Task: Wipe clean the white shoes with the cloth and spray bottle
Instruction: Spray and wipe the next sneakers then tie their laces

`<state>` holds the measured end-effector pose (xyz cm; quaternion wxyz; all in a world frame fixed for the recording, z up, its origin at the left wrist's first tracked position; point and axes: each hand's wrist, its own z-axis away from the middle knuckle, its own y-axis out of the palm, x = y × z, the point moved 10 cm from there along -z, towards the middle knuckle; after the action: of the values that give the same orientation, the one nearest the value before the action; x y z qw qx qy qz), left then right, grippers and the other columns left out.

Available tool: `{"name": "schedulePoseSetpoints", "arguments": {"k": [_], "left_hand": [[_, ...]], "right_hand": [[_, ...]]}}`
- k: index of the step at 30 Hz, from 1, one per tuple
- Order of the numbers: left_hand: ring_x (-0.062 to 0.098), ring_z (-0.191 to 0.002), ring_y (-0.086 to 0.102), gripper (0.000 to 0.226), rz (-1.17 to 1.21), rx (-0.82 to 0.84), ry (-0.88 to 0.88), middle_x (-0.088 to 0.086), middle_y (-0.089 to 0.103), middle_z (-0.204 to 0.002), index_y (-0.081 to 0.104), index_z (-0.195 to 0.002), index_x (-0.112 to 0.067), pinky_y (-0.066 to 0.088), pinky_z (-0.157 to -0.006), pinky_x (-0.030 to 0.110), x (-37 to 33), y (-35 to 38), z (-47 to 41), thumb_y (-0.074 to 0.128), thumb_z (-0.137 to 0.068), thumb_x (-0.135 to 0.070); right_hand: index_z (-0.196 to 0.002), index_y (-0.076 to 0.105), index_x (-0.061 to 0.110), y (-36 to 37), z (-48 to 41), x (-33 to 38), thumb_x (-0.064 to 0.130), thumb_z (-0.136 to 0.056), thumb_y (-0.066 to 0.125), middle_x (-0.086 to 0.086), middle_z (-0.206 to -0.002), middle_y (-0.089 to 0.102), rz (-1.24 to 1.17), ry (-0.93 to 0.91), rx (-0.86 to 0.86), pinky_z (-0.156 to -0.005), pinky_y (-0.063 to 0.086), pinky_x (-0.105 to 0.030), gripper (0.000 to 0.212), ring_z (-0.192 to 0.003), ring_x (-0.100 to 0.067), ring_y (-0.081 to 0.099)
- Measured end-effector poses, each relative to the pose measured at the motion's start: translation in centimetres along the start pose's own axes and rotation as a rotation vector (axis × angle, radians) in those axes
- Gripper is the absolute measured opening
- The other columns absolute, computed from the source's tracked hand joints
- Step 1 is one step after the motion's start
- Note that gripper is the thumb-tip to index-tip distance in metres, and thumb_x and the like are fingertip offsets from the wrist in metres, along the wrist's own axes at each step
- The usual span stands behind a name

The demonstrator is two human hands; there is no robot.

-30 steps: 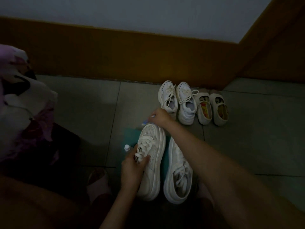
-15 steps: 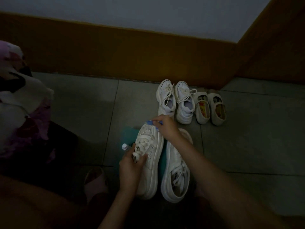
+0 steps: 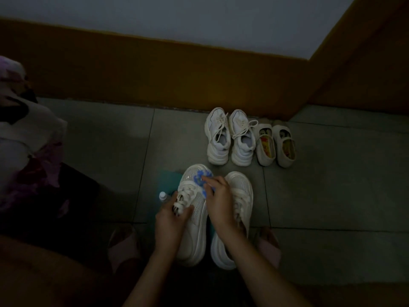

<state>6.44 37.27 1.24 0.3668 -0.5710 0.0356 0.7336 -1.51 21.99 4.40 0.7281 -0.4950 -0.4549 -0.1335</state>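
Gripping white shoe (image 3: 193,231) at laces w/ left hand (image 3: 170,218); pressing blue cloth (image 3: 201,177) onto its toe w/ right hand (image 3: 218,201), cloth pinched in that grip. Standing just beside left hand: spray bottle (image 3: 162,196), upright, prob. easy to knock over if shoe gets twisted. Just beside on right: other shoe (image 3: 242,187); could catch smears from wide strokes. Dim light, so may miss marks.

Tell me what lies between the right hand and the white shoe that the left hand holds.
A blue cloth lies there: the right hand presses it onto the toe of the white shoe, as the head view shows.
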Motion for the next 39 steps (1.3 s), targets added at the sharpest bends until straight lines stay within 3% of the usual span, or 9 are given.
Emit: {"name": "schedulePoseSetpoints", "arguments": {"k": [6, 11, 16, 21, 24, 29, 33, 36, 39], "left_hand": [[0.01, -0.099, 0.064, 0.043, 0.007, -0.004, 0.018, 0.001, 0.069, -0.108, 0.063, -0.117, -0.015, 0.044, -0.084, 0.017, -0.4, -0.1, 0.2, 0.073, -0.076, -0.013], [0.015, -0.098, 0.065, 0.044, 0.0, -0.022, 0.019, 0.004, 0.07, -0.106, 0.063, -0.115, -0.015, 0.046, -0.085, 0.022, -0.2, -0.1, 0.1, 0.075, -0.074, -0.013], [0.012, -0.097, 0.064, 0.045, 0.012, -0.016, 0.025, 0.003, 0.07, -0.108, 0.063, -0.117, -0.014, 0.043, -0.081, 0.015, -0.5, 0.0, 0.2, 0.075, -0.074, -0.011], [0.011, -0.097, 0.063, 0.045, 0.021, -0.021, 0.037, 0.002, 0.069, -0.108, 0.062, -0.117, -0.013, 0.039, -0.077, 0.007, -0.7, -0.1, 0.2, 0.074, -0.074, -0.009], [0.012, -0.099, 0.063, 0.046, -0.004, -0.019, 0.04, 0.003, 0.069, -0.111, 0.062, -0.119, -0.015, 0.041, -0.08, 0.011, -0.6, -0.1, 0.1, 0.074, -0.075, -0.012], [0.012, -0.105, 0.062, 0.049, 0.014, -0.015, 0.023, 0.003, 0.066, -0.116, 0.059, -0.123, -0.014, 0.042, -0.087, 0.016, -0.3, 0.0, 0.1, 0.073, -0.076, -0.011], [0.012, -0.104, 0.063, 0.047, 0.05, -0.031, 0.011, 0.003, 0.067, -0.114, 0.06, -0.121, -0.014, 0.044, -0.09, 0.021, -0.1, -0.1, 0.0, 0.074, -0.075, -0.011], [0.013, -0.1, 0.064, 0.043, 0.061, -0.026, 0.017, 0.002, 0.068, -0.109, 0.062, -0.117, -0.015, 0.045, -0.087, 0.021, -0.3, 0.1, 0.1, 0.073, -0.075, -0.011], [0.011, -0.098, 0.063, 0.042, 0.063, -0.027, 0.033, 0.0, 0.068, -0.108, 0.063, -0.116, -0.015, 0.043, -0.083, 0.014, -0.5, 0.1, 0.2, 0.074, -0.075, -0.009]], "right_hand": [[-0.102, 0.069, 0.006, -1.0, 1.8, -2.6, 0.002, -0.09, 0.054, -0.004, -0.097, 0.064, -0.222, 0.25, 0.044, -0.077, 0.048, -0.017, 0.02, -0.085, -0.013, 0.06], [-0.098, 0.059, 0.01, -1.4, 1.2, -4.2, 0.003, -0.093, 0.049, -0.003, -0.083, 0.064, -0.813, 0.65, 0.14, -0.063, 0.055, -0.031, 0.013, -0.074, -0.017, 0.062], [-0.116, 0.056, 0.0, -1.3, -3.1, -3.9, 0.001, -0.094, 0.048, -0.015, -0.097, 0.064, -0.733, 0.555, 0.091, -0.047, 0.054, -0.025, 0.024, -0.069, -0.022, 0.061], [-0.107, 0.067, 0.0, -1.0, -4.9, -4.2, 0.005, -0.092, 0.052, -0.02, -0.107, 0.068, -0.348, 0.308, 0.008, -0.083, 0.054, -0.045, 0.021, -0.095, -0.03, 0.063], [-0.091, 0.069, 0.011, -1.5, -4.6, -3.2, 0.002, -0.089, 0.053, -0.012, -0.091, 0.065, -0.185, 0.152, -0.017, -0.078, 0.047, -0.032, 0.018, -0.087, -0.02, 0.059], [-0.118, 0.062, 0.0, -1.8, -3.2, -1.7, -0.011, -0.09, 0.042, -0.011, -0.127, 0.053, -0.214, 0.045, -0.005, -0.099, 0.039, -0.018, 0.036, -0.117, -0.016, 0.049], [-0.133, 0.049, 0.007, 0.6, -2.5, -2.1, -0.005, -0.09, 0.048, -0.006, -0.143, 0.04, -0.233, 0.018, 0.277, -0.102, 0.036, -0.011, 0.045, -0.132, -0.016, 0.037], [-0.141, 0.039, 0.011, 1.7, -1.8, -2.4, 0.0, -0.086, 0.061, -0.002, -0.146, 0.032, -0.097, -0.072, 0.458, -0.099, 0.024, 0.003, 0.06, -0.134, -0.006, 0.027], [-0.133, 0.05, 0.01, 0.6, -2.5, -2.4, -0.001, -0.083, 0.064, -0.007, -0.139, 0.045, -0.15, -0.051, 0.369, -0.092, 0.028, 0.005, 0.053, -0.126, -0.01, 0.04]]}}
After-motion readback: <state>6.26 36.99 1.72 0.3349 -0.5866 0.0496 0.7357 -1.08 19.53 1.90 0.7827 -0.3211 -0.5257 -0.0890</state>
